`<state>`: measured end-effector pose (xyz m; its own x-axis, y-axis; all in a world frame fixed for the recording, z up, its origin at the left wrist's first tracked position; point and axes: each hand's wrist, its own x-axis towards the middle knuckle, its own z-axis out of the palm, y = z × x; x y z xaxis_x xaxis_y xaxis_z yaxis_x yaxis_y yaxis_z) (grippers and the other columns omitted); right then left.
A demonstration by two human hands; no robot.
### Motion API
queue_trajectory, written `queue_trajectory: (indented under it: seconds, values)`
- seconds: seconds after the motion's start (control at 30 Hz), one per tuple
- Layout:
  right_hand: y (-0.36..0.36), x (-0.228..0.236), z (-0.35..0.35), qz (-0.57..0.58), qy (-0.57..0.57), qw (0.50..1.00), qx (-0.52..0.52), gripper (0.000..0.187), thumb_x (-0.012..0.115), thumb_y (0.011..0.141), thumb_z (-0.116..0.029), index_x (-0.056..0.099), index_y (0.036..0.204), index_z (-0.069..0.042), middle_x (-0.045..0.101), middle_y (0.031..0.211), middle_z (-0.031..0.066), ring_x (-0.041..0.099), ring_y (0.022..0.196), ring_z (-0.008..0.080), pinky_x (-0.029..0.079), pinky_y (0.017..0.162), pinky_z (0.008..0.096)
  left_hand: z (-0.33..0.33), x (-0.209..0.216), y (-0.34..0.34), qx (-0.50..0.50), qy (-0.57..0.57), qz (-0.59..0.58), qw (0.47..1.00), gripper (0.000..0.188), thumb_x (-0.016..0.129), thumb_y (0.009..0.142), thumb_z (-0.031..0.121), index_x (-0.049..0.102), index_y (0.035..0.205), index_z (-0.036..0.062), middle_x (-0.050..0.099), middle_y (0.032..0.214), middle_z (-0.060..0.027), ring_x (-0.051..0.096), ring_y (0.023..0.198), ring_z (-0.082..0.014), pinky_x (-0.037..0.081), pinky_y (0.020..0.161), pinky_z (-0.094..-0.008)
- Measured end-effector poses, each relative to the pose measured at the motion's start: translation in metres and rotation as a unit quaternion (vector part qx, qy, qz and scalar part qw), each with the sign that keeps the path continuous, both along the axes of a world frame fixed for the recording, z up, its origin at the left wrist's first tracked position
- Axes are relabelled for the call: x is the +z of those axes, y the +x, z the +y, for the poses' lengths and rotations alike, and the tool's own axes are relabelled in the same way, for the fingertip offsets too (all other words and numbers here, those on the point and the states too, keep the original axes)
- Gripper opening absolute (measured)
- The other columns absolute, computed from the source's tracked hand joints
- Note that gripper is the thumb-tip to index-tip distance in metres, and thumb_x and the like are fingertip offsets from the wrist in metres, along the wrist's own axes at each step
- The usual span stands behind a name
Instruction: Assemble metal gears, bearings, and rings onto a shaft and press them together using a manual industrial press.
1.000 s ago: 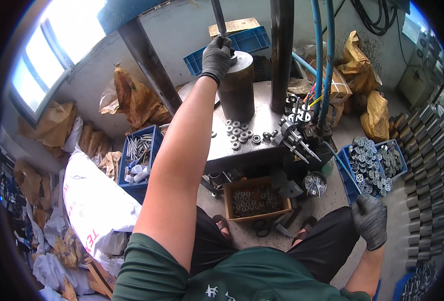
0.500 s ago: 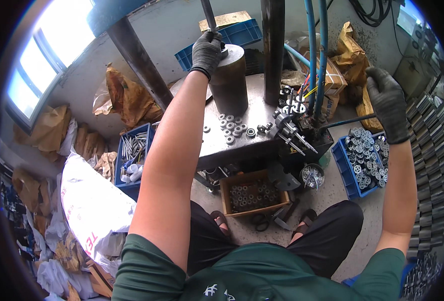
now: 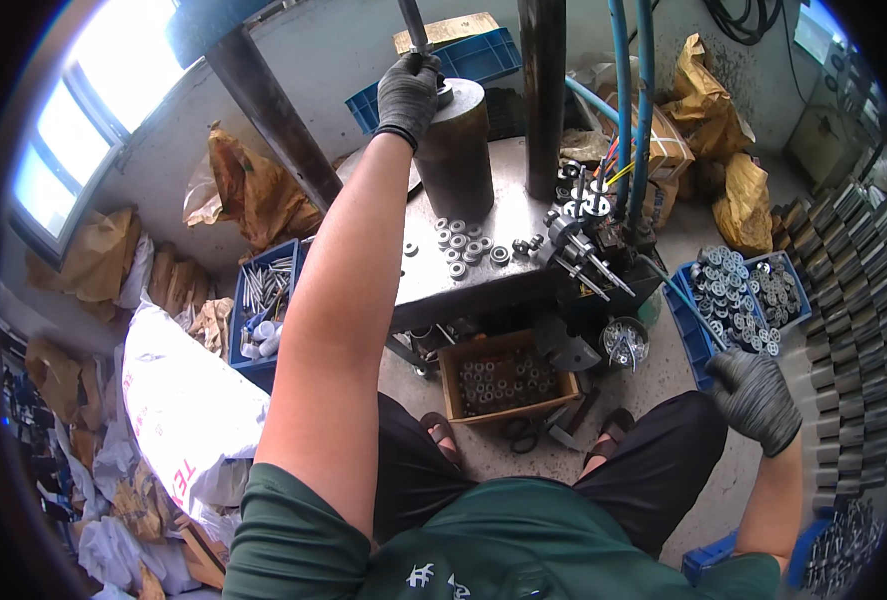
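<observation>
My left hand (image 3: 408,98), in a dark grey knit glove, is closed around the lower end of an upright metal rod (image 3: 413,22). It sits beside the top of a thick steel cylinder (image 3: 456,150), where a small dark ring shows partly behind my fingers. My right hand (image 3: 758,402), gloved alike, is closed on the end of a long thin lever (image 3: 685,300) that slants down from the machine. On the steel table (image 3: 428,285) lie several small ring bearings (image 3: 458,240), with a cluster of shafts and gears (image 3: 578,245) to their right.
Dark posts (image 3: 543,100) and blue hoses (image 3: 645,120) rise around the table. A wooden box of bearings (image 3: 508,385) is on the floor between my feet. Blue crates hold gears (image 3: 728,300) at right and rods (image 3: 268,285) at left. A white sack (image 3: 188,400) lies nearby.
My right hand has come down and toward me with the lever, which has swung from nearly level to a downward slant. My left hand has hardly moved at the rod.
</observation>
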<state>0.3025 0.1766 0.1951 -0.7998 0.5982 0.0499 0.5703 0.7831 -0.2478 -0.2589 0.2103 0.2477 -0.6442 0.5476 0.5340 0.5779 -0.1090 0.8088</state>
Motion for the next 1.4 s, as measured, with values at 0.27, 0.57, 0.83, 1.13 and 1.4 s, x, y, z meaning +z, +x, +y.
queue_trajectory:
  seconds: [0.27,0.57,0.83,1.13,1.4]
  values:
    - [-0.007,-0.002,-0.009,0.038,0.025,0.999,-0.017,0.018,0.064,0.078,-0.009,0.072,0.093,-0.003,0.069,0.084,0.0200,0.068,0.082,0.0392,0.056,0.077,0.0470,0.005,-0.003,-0.005,0.022,-0.009,0.044,0.999,0.024,0.065,0.100,0.024,0.072,0.110,0.0036,0.073,0.084,-0.0056,0.068,0.078,-0.0122,0.058,0.073,-0.0279]
    - [-0.004,-0.002,-0.007,0.065,0.039,0.997,-0.008,0.021,0.063,0.078,-0.007,0.072,0.096,-0.002,0.069,0.089,0.0190,0.068,0.086,0.0374,0.055,0.079,0.0460,0.006,-0.003,-0.022,-0.054,0.032,-0.050,0.997,0.034,0.067,0.098,0.034,0.068,0.114,0.0034,0.070,0.088,-0.0071,0.066,0.076,-0.0127,0.059,0.071,-0.0287]
    - [0.009,-0.023,-0.013,-0.060,0.025,0.998,-0.006,0.016,0.064,0.079,-0.016,0.071,0.086,-0.004,0.068,0.082,0.0186,0.068,0.081,0.0383,0.054,0.077,0.0489,0.007,-0.004,-0.014,-0.071,0.074,-0.060,0.993,0.038,0.062,0.100,0.039,0.068,0.099,0.0011,0.065,0.076,-0.0046,0.060,0.067,-0.0113,0.051,0.065,-0.0275]
    - [-0.006,0.002,-0.008,0.048,0.005,0.998,-0.041,0.025,0.064,0.080,-0.014,0.074,0.099,-0.003,0.071,0.092,0.0187,0.069,0.089,0.0384,0.056,0.083,0.0453,0.006,-0.004,-0.015,-0.094,0.069,-0.088,0.989,0.031,0.063,0.099,0.030,0.069,0.100,0.0002,0.061,0.072,-0.0028,0.058,0.065,-0.0109,0.054,0.059,-0.0271]
    - [0.002,0.001,-0.002,-0.007,-0.023,1.000,0.000,0.026,0.063,0.082,-0.006,0.070,0.106,0.000,0.069,0.097,0.0211,0.068,0.087,0.0394,0.056,0.082,0.0455,0.004,-0.002,-0.010,-0.091,0.061,-0.085,0.990,0.028,0.064,0.098,0.028,0.068,0.097,0.0002,0.060,0.073,-0.0023,0.057,0.063,-0.0103,0.056,0.058,-0.0267]
